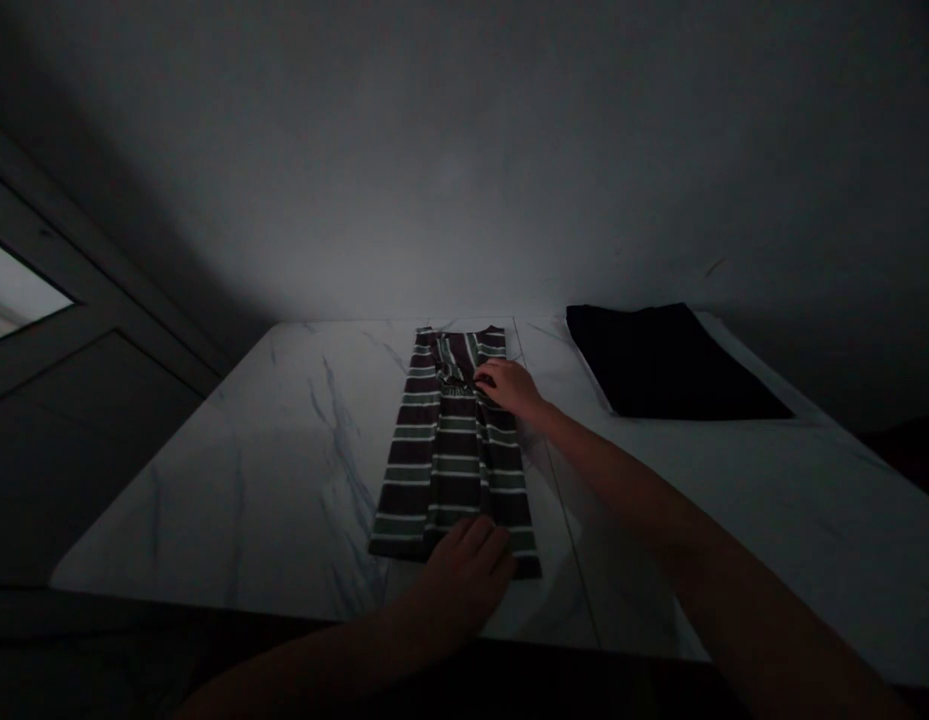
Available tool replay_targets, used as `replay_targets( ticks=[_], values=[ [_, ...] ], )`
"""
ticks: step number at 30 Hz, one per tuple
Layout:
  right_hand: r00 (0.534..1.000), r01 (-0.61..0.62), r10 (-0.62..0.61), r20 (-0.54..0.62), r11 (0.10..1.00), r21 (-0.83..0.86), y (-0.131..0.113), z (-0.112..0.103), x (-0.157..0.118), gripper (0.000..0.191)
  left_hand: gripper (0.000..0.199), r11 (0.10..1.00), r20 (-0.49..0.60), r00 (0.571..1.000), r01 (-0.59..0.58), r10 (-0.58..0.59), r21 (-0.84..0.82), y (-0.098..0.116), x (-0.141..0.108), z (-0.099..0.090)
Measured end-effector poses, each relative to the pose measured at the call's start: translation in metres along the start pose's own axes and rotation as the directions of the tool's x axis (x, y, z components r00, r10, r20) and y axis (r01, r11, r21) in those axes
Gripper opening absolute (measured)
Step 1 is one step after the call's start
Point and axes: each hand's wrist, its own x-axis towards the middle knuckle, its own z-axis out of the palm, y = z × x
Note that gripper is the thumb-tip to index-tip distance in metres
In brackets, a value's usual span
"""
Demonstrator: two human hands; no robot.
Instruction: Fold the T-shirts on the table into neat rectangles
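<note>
- The striped knit garment (453, 460), dark brown with green and pale bands, lies flat near the middle of the counter, its length running from 12 to 6 o'clock. What looks like a gathered waist (455, 388) sits toward the 12 o'clock end.
- It should handle as light, soft and limp, and may rumple easily. The hem (404, 545) at 6 o'clock or the long side edges look like the best places to take hold.
- The right hand (509, 388) rests palm-down on the garment's 2 o'clock edge, beside the waist.
- The left hand (464, 575) rests palm-down on the hem at 6 o'clock.
- The hands are well apart, and neither appears clamped on the cloth.
- The marble-patterned counter (231, 480) carries everything; a thin seam (561, 490) runs just beside the garment at 3 o'clock.
- A folded black cloth (663, 362) lies well apart at 2 o'clock.
- A window pane (18, 290) shows at 10 o'clock.
</note>
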Motion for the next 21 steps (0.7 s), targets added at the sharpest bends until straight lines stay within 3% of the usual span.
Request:
replay_targets(
  ticks=[2,5,8,13,16,21],
  values=[
    [0.974,0.156,-0.167,0.153,0.984,0.08,-0.003,-0.01,0.0,0.015,0.011,0.999,0.011,1.0,0.001,-0.001,-0.054,-0.003,-0.002,-0.001],
    [0.883,0.309,-0.332,0.333,0.943,0.124,-0.003,-0.019,0.002,0.016,0.016,0.981,0.08,0.996,0.064,-0.05,-0.184,-0.01,0.005,-0.01],
    [0.863,0.322,-0.317,0.393,0.945,0.055,-0.003,-0.02,0.007,0.015,0.022,0.936,0.194,0.961,0.245,-0.199,-0.253,-0.023,0.029,-0.022],
    [0.829,0.325,-0.271,0.489,0.945,-0.028,-0.008,-0.02,0.018,0.016,0.029,0.797,0.283,0.78,0.598,-0.558,-0.079,-0.05,0.08,-0.024],
    [0.798,0.345,-0.253,0.547,0.936,-0.072,-0.016,-0.025,0.022,0.017,0.03,0.756,0.315,0.726,0.653,-0.611,-0.041,-0.056,0.092,-0.015],
    [0.774,0.381,-0.237,0.587,0.915,-0.133,-0.029,-0.037,0.025,0.019,0.026,0.723,0.33,0.709,0.683,-0.624,-0.102,-0.065,0.087,-0.007]
  ],
)
